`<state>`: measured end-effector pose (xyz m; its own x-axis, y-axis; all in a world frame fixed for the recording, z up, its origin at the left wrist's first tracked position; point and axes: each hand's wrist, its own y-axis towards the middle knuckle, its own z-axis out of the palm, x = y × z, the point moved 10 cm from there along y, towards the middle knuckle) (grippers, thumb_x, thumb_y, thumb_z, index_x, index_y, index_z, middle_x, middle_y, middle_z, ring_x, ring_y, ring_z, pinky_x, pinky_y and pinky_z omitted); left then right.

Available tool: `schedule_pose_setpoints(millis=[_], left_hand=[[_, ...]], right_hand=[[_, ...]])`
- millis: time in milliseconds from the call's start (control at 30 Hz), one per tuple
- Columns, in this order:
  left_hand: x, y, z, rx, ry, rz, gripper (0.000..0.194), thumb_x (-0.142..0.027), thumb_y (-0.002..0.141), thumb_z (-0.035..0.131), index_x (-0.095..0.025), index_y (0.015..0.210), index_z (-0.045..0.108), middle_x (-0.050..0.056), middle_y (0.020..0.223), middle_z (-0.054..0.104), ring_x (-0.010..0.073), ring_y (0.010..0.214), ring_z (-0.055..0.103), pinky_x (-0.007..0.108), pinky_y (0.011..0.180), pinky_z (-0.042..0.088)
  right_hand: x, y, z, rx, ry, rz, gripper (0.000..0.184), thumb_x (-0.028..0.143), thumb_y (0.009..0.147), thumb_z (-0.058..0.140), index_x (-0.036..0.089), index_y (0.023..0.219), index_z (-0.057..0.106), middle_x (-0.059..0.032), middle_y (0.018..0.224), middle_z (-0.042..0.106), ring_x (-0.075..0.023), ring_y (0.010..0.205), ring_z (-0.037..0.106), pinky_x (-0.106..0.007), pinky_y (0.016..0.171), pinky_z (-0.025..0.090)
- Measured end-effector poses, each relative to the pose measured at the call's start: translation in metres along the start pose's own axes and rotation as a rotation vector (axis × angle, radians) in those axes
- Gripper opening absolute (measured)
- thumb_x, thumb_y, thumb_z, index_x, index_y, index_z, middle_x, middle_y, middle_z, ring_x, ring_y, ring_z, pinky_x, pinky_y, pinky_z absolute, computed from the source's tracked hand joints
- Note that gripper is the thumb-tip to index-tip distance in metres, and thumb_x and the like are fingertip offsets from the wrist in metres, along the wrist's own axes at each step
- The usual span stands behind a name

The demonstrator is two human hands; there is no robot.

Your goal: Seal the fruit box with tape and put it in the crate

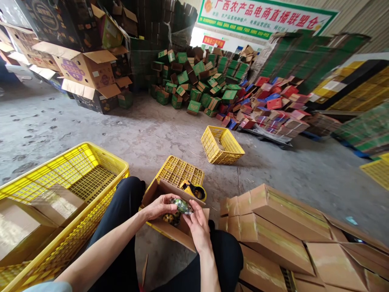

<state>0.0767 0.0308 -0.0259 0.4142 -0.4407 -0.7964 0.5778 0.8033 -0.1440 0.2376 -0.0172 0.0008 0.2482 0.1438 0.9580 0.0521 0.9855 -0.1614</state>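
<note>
Both of my hands hold a small clear plastic bag with green contents (182, 206) above an open cardboard box (178, 232). My left hand (162, 207) grips the bag's left end between thumb and fingers. At the other end, my right hand (197, 223) has its fingers curled against the plastic. Inside the box lies something yellow and dark (172, 219), partly hidden by my hands. The box rests on an upturned yellow crate (179, 170) between my knees. A yellow tape dispenser (193, 189) sits at the box's far side.
To the left stands a large yellow crate (88, 150) with cardboard boxes inside. Stacked taped cartons (282, 239) fill the right side. Ahead on the concrete floor is another yellow crate (223, 148). Piles of green boxes (194, 107) and red boxes (273, 104) lie farther back.
</note>
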Motion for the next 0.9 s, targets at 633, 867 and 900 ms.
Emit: schedule_pose_setpoints(millis=[633,867,900], left_hand=[[0.019,-0.002,-0.007,-0.018,0.207,-0.122,0.083,-0.055,0.079,0.089,-0.022,0.149,0.058,0.011,0.115,0.069,0.0199,0.089,0.070,0.032,0.078,0.058],[0.023,-0.001,-0.011,-0.056,0.106,-0.120,0.050,-0.049,0.074,0.092,-0.014,0.105,0.073,0.010,0.106,0.071,0.0215,0.095,0.068,0.030,0.080,0.057],[0.023,-0.001,-0.013,-0.069,0.093,-0.119,0.050,-0.048,0.073,0.093,-0.014,0.105,0.073,0.010,0.106,0.071,0.0212,0.095,0.068,0.030,0.080,0.056]], right_hand=[[-0.002,0.005,-0.006,-0.051,-0.595,-0.188,0.035,0.039,0.080,0.078,0.024,0.111,0.072,-0.0072,0.110,0.077,-0.0283,0.101,0.073,-0.042,0.095,0.060],[0.000,0.002,0.009,0.029,-0.553,-0.244,0.032,0.035,0.083,0.075,0.026,0.114,0.071,-0.0078,0.124,0.073,-0.0290,0.119,0.069,-0.041,0.104,0.057],[-0.002,0.002,0.008,0.030,-0.525,-0.235,0.038,0.037,0.083,0.076,0.027,0.120,0.071,-0.0084,0.131,0.071,-0.0299,0.126,0.066,-0.042,0.107,0.056]])
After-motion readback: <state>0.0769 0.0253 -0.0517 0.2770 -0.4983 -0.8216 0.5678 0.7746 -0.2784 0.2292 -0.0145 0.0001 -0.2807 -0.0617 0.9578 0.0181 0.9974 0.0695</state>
